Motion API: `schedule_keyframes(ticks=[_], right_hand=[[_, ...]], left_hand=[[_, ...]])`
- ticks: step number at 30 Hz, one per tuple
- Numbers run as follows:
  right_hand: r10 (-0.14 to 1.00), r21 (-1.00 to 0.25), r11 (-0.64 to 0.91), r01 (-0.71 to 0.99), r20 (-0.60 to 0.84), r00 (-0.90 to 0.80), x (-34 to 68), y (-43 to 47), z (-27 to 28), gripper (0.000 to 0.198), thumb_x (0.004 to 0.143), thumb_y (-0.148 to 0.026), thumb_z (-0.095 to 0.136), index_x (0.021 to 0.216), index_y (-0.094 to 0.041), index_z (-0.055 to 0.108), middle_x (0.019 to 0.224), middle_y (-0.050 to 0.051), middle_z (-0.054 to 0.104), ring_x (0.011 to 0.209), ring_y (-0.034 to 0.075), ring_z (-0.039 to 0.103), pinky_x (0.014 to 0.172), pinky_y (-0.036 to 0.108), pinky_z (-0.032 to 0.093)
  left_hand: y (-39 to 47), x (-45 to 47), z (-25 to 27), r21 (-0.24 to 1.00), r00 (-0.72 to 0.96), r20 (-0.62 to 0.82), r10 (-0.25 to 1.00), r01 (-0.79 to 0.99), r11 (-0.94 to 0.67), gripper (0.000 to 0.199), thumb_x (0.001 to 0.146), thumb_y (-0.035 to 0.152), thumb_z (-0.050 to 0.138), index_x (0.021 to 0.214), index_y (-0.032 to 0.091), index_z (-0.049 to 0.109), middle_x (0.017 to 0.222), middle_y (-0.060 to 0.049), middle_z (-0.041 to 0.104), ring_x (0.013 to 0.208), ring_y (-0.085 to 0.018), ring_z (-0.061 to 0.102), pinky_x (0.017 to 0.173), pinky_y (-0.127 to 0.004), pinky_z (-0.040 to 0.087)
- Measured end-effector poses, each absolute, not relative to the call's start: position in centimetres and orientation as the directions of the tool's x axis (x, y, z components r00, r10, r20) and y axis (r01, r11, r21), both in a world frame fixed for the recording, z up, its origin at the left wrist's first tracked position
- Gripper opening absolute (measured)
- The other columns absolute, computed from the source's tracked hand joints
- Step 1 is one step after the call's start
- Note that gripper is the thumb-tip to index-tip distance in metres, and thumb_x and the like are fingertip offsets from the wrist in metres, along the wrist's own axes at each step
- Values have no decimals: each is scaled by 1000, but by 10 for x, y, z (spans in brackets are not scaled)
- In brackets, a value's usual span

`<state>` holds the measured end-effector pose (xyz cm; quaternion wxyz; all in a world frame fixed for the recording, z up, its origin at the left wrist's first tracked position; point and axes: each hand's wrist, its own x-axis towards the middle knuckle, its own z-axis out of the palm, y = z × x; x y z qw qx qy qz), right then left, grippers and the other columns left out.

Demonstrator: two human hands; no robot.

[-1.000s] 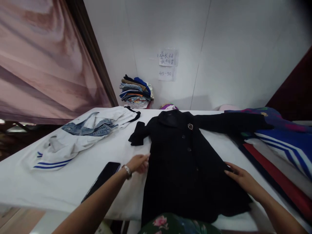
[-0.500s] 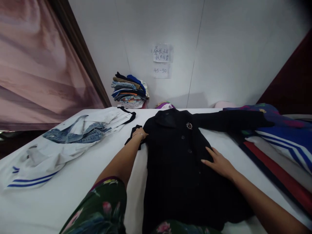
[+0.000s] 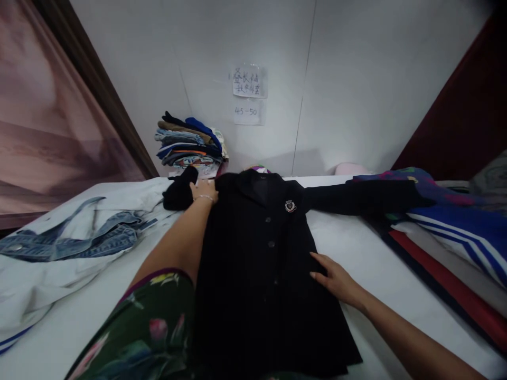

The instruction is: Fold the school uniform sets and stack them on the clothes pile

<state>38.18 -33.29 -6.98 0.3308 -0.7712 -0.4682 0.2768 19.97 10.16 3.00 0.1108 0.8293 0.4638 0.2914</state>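
1. We have the black coat [image 3: 241, 274] laid front up on the white-covered table [image 3: 336, 232], at the near centre, its collar toward the far edge.
2. We note 1 metallic crest badge [image 3: 290, 206] on the coat's right chest panel, and at least 2 dark buttons [image 3: 271, 244] down the front.
3. We place our left hand [image 3: 205, 190] at the coat's left shoulder, beside the bunched left sleeve [image 3: 180, 191]. We cannot tell whether its fingers are closed on the cloth.
4. We hold our right hand [image 3: 336, 277] at the coat's right edge, thumb and forefinger spread apart, not clamped on the fabric.
5. The coat's right sleeve [image 3: 364, 198] extends to the right, its end over a pile that includes a blue striped garment [image 3: 471, 224] and a red garment [image 3: 447, 287].
6. To the left we see a white jacket with denim trim [image 3: 95, 237], lying spread out.
7. At the far left of centre stands a stack of folded clothes [image 3: 190, 145]; 2 paper signs [image 3: 250, 82] hang on the wall, the lower reading 45-50.
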Motion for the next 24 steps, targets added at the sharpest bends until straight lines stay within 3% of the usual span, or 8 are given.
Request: schedule_keyframes(ticks=[4,8,10,13,15,19,21,24], right_hand=[[897,-576,-361,733,0,441,393,-316,-55,51,83,-44,55,130,-23,56,145,10,42,131,33,42,105,50,39],[948,-395,-67,916,261,182,384,-259,-28,43,88,-42,51,125,-22,59,144,10,44,135,30,35,110,50,30],[973,-314,95,945,228,-22,369,-226,-17,40,89,-43,50,123,-24,60,132,8,56,130,28,42,110,50,27],[982,-211,188,959,22,-188,352,-199,-10,36,91,-46,47,105,-21,69,93,8,73,98,25,64,100,46,37],[982,-115,173,978,-57,-180,358,-206,-10,37,89,-47,49,89,-18,72,80,9,72,85,24,67,89,41,42],[975,-19,33,999,-217,-37,415,-264,-12,21,79,-35,60,74,-20,73,79,9,72,86,27,66,74,34,44],[928,-60,-174,983,-344,143,452,-300,-14,17,76,-31,60,71,-21,73,77,7,72,80,25,66,70,31,43],[894,-238,-387,891,-332,300,485,-342,-19,25,80,-38,54,77,-21,73,79,5,71,77,22,65,68,29,43]], left_hand=[[45,203,-23,207,614,163,772,744,-635,40,85,36,52,121,19,56,145,-17,40,137,-32,30,109,-55,22],[-27,210,-50,171,800,67,596,580,-797,48,87,40,49,130,18,52,147,-15,39,138,-29,29,112,-50,21],[-58,211,-55,208,858,-20,513,506,-837,51,86,40,50,133,19,50,147,-15,40,138,-28,32,111,-50,23],[-87,206,-60,235,878,-80,473,477,-847,53,88,40,47,137,18,46,148,-15,38,138,-28,31,111,-51,25],[-94,197,-63,214,874,-59,482,482,-849,54,90,41,43,138,16,44,148,-14,37,139,-28,29,112,-51,22],[-100,175,-71,176,876,-17,482,478,-861,53,92,41,41,138,15,44,149,-12,37,140,-26,26,115,-48,18],[-105,170,-73,170,879,-5,477,471,-866,53,93,40,41,139,14,44,149,-12,37,141,-26,25,115,-48,17],[-117,169,-73,172,878,-6,479,473,-864,52,93,38,40,139,15,44,149,-13,36,141,-27,25,115,-50,16]])
